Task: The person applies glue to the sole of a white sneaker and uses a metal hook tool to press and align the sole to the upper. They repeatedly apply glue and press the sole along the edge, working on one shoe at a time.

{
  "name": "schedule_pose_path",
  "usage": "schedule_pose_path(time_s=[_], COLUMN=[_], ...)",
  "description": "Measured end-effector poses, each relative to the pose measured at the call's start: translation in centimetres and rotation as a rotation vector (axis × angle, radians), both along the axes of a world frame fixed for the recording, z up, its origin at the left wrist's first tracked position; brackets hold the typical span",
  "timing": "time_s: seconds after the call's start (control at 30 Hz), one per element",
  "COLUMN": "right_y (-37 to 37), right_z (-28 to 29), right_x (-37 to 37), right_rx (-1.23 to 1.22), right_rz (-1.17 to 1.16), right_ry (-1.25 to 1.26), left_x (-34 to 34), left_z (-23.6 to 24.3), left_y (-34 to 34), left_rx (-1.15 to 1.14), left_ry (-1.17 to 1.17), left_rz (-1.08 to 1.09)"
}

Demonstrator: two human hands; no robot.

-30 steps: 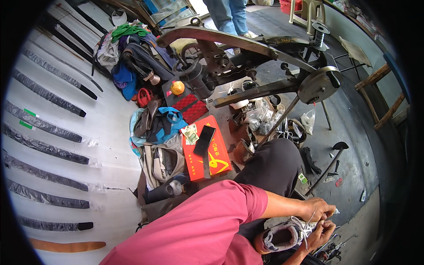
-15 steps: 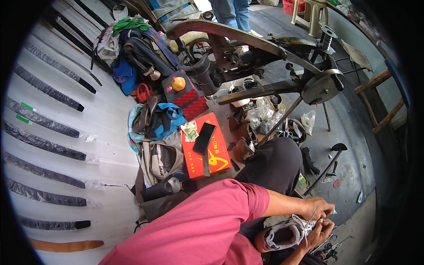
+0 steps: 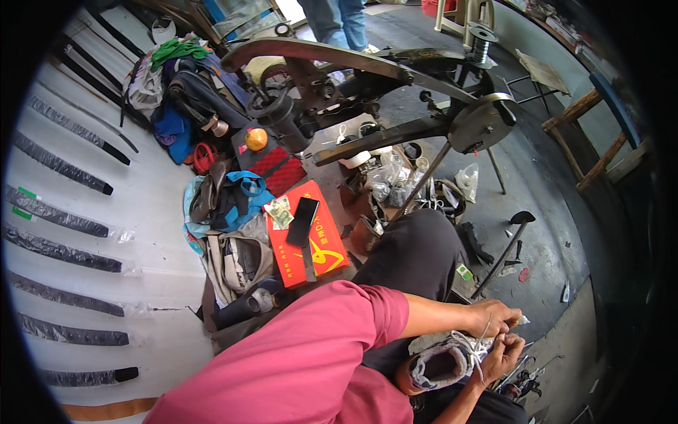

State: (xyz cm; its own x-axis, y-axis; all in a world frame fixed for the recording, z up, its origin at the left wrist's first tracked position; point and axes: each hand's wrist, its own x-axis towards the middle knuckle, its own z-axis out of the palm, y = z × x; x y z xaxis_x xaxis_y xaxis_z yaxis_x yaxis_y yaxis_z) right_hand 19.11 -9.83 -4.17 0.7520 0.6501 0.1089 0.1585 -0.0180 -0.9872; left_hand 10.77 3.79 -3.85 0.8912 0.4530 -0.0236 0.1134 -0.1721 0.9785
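A worn shoe (image 3: 438, 366) with a grey lining, an orange-brown heel and white laces (image 3: 472, 348) rests on my lap, its opening facing up. Over its front end, my left hand (image 3: 492, 318) is closed, and a small whitish tip (image 3: 523, 320) sticks out beyond its fingers. What that tip belongs to is hidden in the fist. Close below, my right hand (image 3: 503, 359) pinches its fingertips together beside the laces, nearly touching the left. Thin strands run by the fingers, too fine to tell as thread or lace.
A hand-cranked sewing machine (image 3: 395, 78) stands ahead. A phone (image 3: 303, 220) and banknotes (image 3: 280, 212) lie on a red box (image 3: 311, 265). Bags and clothes (image 3: 229, 198) pile up at the left. A metal shoe stand (image 3: 521, 218) is at the right, and a person's legs (image 3: 335, 21) stand behind.
The whole view has shifted, so the surroundings sit farther left. My hands stay close together over the shoe, with only slight finger movement.
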Motion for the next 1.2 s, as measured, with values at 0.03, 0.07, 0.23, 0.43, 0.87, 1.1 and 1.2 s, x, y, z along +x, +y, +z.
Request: schedule_pose_path(time_s=[0.03,0.07,0.23,0.43,0.87,1.1,1.2], right_y=[-0.1,0.0,0.1,0.4,0.8,0.8,0.8], right_z=[0.1,0.1,0.2,0.7,1.9,2.3,2.2], right_x=[0.0,0.0,-0.3,-0.6,-1.1,-1.2,-1.2], right_rx=[-0.033,-0.018,-0.019,-0.067,-0.146,-0.157,-0.144], right_rz=[-0.009,-0.004,-0.017,-0.071,-0.118,-0.102,-0.105], right_ry=[-0.019,-0.002,0.0,-0.077,-0.245,-0.274,-0.269], left_x=[0.0,0.0,-0.2,-0.1,-0.1,-0.1,0.0], left_z=[0.0,0.1,0.2,0.1,0.0,-0.1,-0.3], left_y=[0.0,0.1,0.1,0.2,0.2,0.4,0.5], left_rx=[-0.013,-0.028,-0.05,-0.062,-0.106,-0.082,-0.113], left_ry=[-0.024,-0.004,-0.006,0.029,0.014,0.054,0.075], left_rz=[0.005,-0.005,-0.016,-0.045,-0.045,-0.061,-0.081])
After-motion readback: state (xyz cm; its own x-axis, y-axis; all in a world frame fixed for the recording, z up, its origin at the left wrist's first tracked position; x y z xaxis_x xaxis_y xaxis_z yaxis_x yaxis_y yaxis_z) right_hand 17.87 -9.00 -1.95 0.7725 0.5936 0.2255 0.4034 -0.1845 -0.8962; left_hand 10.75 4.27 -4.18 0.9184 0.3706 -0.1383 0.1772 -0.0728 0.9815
